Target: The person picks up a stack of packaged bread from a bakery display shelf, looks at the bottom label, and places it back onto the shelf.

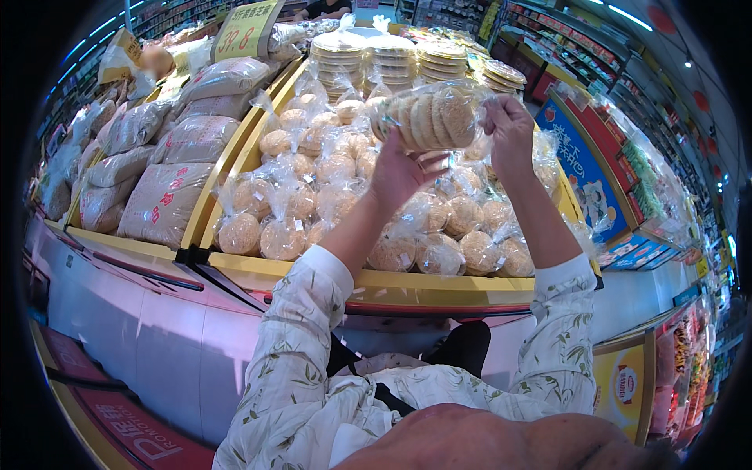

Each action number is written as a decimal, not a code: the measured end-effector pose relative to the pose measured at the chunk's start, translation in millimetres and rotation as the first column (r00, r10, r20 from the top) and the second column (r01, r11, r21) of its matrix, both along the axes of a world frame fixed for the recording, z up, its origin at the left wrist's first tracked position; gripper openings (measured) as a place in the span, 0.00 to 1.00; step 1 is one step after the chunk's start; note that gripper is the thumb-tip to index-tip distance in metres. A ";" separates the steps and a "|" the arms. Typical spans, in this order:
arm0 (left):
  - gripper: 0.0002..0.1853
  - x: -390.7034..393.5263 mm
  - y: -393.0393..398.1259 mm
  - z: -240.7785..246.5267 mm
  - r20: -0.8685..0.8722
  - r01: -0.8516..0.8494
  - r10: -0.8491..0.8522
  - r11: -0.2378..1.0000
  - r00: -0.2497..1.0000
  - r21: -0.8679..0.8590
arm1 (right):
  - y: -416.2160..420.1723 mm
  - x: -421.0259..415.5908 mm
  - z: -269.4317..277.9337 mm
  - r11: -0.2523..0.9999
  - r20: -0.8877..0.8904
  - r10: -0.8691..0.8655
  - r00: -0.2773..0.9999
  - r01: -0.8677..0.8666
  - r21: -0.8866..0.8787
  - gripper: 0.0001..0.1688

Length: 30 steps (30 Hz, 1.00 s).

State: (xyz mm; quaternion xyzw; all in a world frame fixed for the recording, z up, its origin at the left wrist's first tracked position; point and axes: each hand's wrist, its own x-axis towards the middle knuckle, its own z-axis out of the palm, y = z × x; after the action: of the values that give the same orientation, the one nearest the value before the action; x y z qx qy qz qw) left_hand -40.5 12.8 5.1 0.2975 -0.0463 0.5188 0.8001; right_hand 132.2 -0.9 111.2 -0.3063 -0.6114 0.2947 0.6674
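A clear plastic bag of round sesame-topped flatbreads (pixel 432 120) is held up over the yellow display bin. Several breads lie stacked on edge inside it. My left hand (pixel 402 170) supports the bag from below at its left end, thumb up against the plastic and fingers spread beneath. At the bag's right end, my right hand (pixel 506 126) pinches the gathered plastic. Below both hands, rows of similar bagged round breads (pixel 338 167) fill the bin, many with knotted tops and small white labels.
Stacks of flat round packages (pixel 338 56) stand at the bin's back. To the left are large printed sacks (pixel 167 202) and a price sign (pixel 244 29). The bin's yellow front edge (pixel 458 281) runs before me. Further displays (pixel 593 158) stand at right; a person (pixel 325 9) is behind the bin.
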 end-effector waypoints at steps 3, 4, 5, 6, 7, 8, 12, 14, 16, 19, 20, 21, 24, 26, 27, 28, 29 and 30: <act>0.32 -8.0 7.6 12.5 0.090 -0.256 0.252 0.966 0.963 0.033 | -9.1 17.4 -22.4 0.981 0.026 0.160 0.987 -0.156 -0.111 0.05; 0.31 -10.7 9.2 14.9 0.118 -0.289 0.283 0.957 0.952 0.036 | -7.2 24.8 -34.4 0.964 0.052 0.219 0.974 -0.208 -0.164 0.07; 0.30 -13.9 12.0 15.9 0.147 -0.322 0.314 0.946 0.938 0.038 | -6.0 32.2 -45.0 0.941 0.073 0.279 0.957 -0.258 -0.217 0.09; 0.29 -19.1 14.1 14.1 0.147 -0.290 0.284 0.957 0.947 0.015 | -7.2 33.9 -47.5 0.880 0.093 0.376 0.922 -0.324 -0.348 0.18; 0.28 -23.9 15.4 12.2 0.149 -0.257 0.255 0.966 0.955 -0.008 | -9.2 31.7 -52.2 0.866 0.080 0.361 0.929 -0.302 -0.399 0.22; 0.27 -25.8 15.6 9.7 0.152 -0.224 0.226 0.974 0.962 -0.031 | -11.5 24.5 -58.9 0.849 0.068 0.345 0.936 -0.281 -0.448 0.26; 0.26 -21.3 11.1 11.4 0.056 -0.267 0.266 0.964 0.962 0.015 | -10.0 4.2 -83.3 0.773 0.077 0.413 0.907 -0.305 -0.556 0.48; 0.25 -15.4 11.2 14.2 0.031 -0.316 0.315 0.948 0.949 0.033 | -2.2 1.9 -101.9 0.751 0.004 0.449 0.893 -0.375 -0.544 0.52; 0.24 -18.4 6.3 18.1 0.016 -0.361 0.361 0.931 0.932 0.059 | -6.8 -5.3 -97.7 0.696 -0.085 0.526 0.846 -0.486 -0.529 0.52; 0.24 -20.9 7.7 17.2 0.007 -0.363 0.364 0.930 0.932 0.063 | -10.5 -8.9 -96.4 0.656 -0.176 0.593 0.786 -0.598 -0.459 0.51; 0.24 -21.2 7.7 15.9 0.005 -0.347 0.348 0.935 0.938 0.066 | -11.2 -9.3 -97.2 0.651 -0.199 0.608 0.769 -0.626 -0.428 0.51; 0.24 -22.1 7.4 15.7 0.002 -0.334 0.335 0.940 0.942 0.072 | -12.1 -11.0 -97.1 0.655 -0.221 0.605 0.765 -0.636 -0.409 0.51; 0.24 -21.2 7.3 15.1 -0.017 -0.348 0.349 0.935 0.937 0.064 | -12.8 -14.6 -100.5 0.667 -0.277 0.595 0.754 -0.656 -0.353 0.49; 0.24 -20.7 6.3 15.6 -0.037 -0.363 0.365 0.930 0.930 0.055 | -9.7 -14.5 -105.8 0.676 -0.298 0.593 0.748 -0.663 -0.321 0.49; 0.24 -19.8 5.8 15.7 -0.046 -0.360 0.363 0.931 0.931 0.051 | -9.0 -14.0 -106.6 0.690 -0.278 0.590 0.758 -0.652 -0.315 0.48; 0.24 -18.9 5.5 15.4 -0.056 -0.357 0.360 0.933 0.931 0.047 | -8.5 -13.4 -107.2 0.704 -0.257 0.586 0.768 -0.640 -0.309 0.48; 0.24 -18.0 6.1 13.2 -0.064 -0.338 0.341 0.940 0.938 0.048 | -8.5 -12.6 -107.7 0.717 -0.237 0.581 0.778 -0.628 -0.302 0.47; 0.24 -17.6 7.2 10.7 -0.069 -0.321 0.324 0.946 0.944 0.051 | -9.2 -13.0 -107.2 0.736 -0.226 0.565 0.794 -0.608 -0.297 0.46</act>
State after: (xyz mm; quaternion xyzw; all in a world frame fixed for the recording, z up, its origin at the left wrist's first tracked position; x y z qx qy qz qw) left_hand -58.1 20.0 15.8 0.3363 0.0234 0.6298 0.6998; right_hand 119.1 -10.2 4.0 -0.1945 -0.5717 0.6134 0.5091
